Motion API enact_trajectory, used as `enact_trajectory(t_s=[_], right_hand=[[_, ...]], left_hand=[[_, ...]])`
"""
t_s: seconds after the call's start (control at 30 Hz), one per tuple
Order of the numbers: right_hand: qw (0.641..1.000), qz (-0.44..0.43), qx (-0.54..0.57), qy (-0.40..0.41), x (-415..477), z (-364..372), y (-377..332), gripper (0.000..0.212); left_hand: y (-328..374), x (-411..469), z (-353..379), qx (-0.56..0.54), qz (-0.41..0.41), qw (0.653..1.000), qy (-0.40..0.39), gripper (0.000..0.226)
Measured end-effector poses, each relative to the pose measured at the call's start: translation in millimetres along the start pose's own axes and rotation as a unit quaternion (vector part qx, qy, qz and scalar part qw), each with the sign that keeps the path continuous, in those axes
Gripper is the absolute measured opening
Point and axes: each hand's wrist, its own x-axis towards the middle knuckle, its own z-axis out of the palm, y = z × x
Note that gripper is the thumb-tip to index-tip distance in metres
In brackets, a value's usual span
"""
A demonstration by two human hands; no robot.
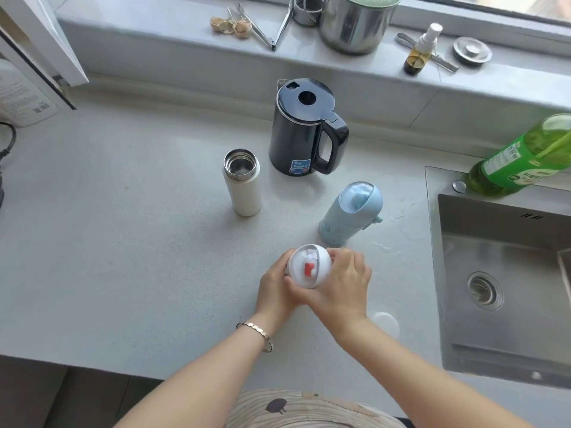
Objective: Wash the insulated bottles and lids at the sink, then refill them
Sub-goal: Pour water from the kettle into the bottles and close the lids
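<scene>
Together left hand [273,291] and right hand [343,285] grip the white-lidded bottle [309,267], body hidden.

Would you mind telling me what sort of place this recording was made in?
Most likely a home kitchen: a steel sink set in the worktop, an electric kettle, and tongs on the windowsill.

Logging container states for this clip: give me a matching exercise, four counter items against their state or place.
Items: 1 cream bottle; 2 blue bottle; 3 white bottle; 4 black kettle.
States: A farthest back, side handle; B gripped by left hand and right hand; C mouth open, no lid; D lid on, nearest the sink.
Pairs: 1-C, 2-D, 3-B, 4-A.
</scene>
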Motion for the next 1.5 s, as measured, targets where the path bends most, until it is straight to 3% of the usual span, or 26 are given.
enact_trajectory(t_s=[0.07,0.13,0.23,0.37,0.57,0.67,0.73,0.8,0.87,0.97,1.03,1.1,1.17,1.23,1.33,1.5], right_hand=[[0.994,0.027,0.007,-0.108,6.3,-13.5,11.2,0.098],[0.973,0.058,0.009,-0.225,9.9,-34.8,45.3,0.112],[0.929,0.135,-0.102,-0.329,2.2,-61.7,106.0,0.095],[0.883,0.177,-0.141,-0.410,-27.4,-52.6,135.8,0.080],[0.894,0.134,-0.185,-0.385,-33.6,-41.3,124.4,0.059],[0.918,0.136,-0.118,-0.354,-21.9,-59.7,104.1,0.060],[0.943,0.117,-0.065,-0.304,-7.9,-85.6,81.5,0.057],[0.963,0.072,-0.004,-0.261,9.9,-113.4,57.9,0.056],[0.971,0.027,0.058,-0.229,31.3,-135.6,34.5,0.058],[0.972,-0.008,0.083,-0.219,68.4,-147.6,4.0,0.060],[0.973,-0.025,0.085,-0.215,90.5,-143.5,-13.4,0.060],[0.972,-0.050,0.087,-0.213,108.0,-135.6,-27.9,0.060],[0.969,-0.072,0.076,-0.224,120.3,-127.7,-40.7,0.058],[0.965,-0.091,0.064,-0.237,129.4,-120.4,-51.9,0.057],[0.958,-0.124,0.051,-0.253,134.8,-109.0,-66.4,0.059],[0.924,-0.203,-0.003,-0.325,123.9,-86.1,-80.9,0.067]], left_hand=[[0.8,-0.1,2.5,-0.015,-0.003,1.000,0.020,0.046],[0.8,6.1,3.6,-0.011,-0.001,0.999,0.039,0.058],[9.9,23.9,5.2,-0.027,-0.004,0.997,0.074,0.064],[20.9,45.3,9.5,-0.030,-0.005,0.996,0.082,0.057],[27.5,48.6,5.3,0.006,0.010,0.999,0.030,0.060],[24.6,48.3,-7.7,0.059,-0.001,0.998,-0.006,0.069],[21.2,39.3,-24.5,0.116,-0.007,0.991,0.060,0.073],[23.4,31.2,-45.1,0.155,0.009,0.968,0.199,0.067],[32.6,35.8,-66.9,0.134,0.005,0.948,0.289,0.078],[48.5,67.8,-96.1,0.093,0.010,0.963,0.252,0.106],[59.6,87.0,-104.9,0.062,0.012,0.978,0.198,0.110],[64.2,100.3,-106.9,0.021,-0.002,0.985,0.169,0.097],[63.0,105.2,-105.3,0.025,-0.008,0.984,0.174,0.058],[59.0,102.4,-103.3,0.033,0.005,0.980,0.194,0.038],[54.8,82.2,-100.7,0.035,0.037,0.979,0.196,0.041],[40.2,33.1,-88.5,0.005,0.048,0.990,0.132,0.042]])
